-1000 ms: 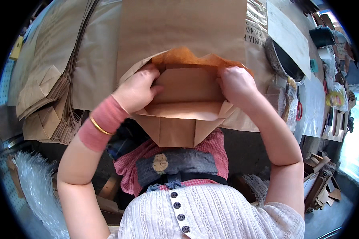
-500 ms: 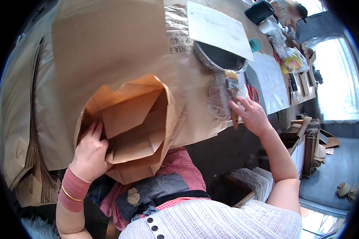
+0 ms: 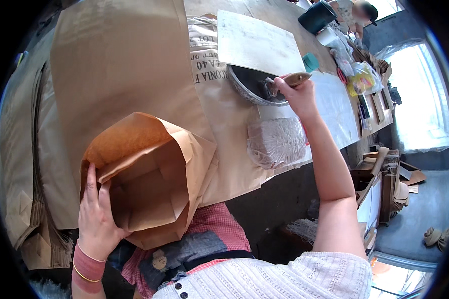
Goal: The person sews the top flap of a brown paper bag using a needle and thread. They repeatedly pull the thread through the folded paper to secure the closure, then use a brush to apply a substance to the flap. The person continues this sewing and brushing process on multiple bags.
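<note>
Wood sits in my right hand (image 3: 300, 98), clenched round the handle of a brush (image 3: 298, 79), its butt tipping up to the right and its head low inside the dark, round basin (image 3: 240, 88); whether the bristles touch anything in there, I can't tell. Over on the other side, my left hand (image 3: 99, 214) is at the left edge of a brown paper bag (image 3: 147, 182), long fingers laid up along the folded paper, thumb down by the near rim; pinching or just bracing, I cannot tell. That bag gapes wide towards me, tilted at the near edge of the worktable, its lower part over my lap. Round my left wrist, a pink band (image 3: 89, 264) with a gold bangle (image 3: 85, 277) on it. Just beyond the basin, a pale board (image 3: 259, 42) covers its far side, a teal container (image 3: 311, 62) close by; nearer me, a plastic-wrapped block (image 3: 277, 142). Broad brown paper (image 3: 119, 65) spreads out past the bag, and away left, folded paper bags (image 3: 37, 214) lie stacked. Farther out, top right: a dark green cylinder (image 3: 317, 16), a co-worker (image 3: 354, 15) behind it, and a bright window (image 3: 416, 94) beyond the table's end.
</note>
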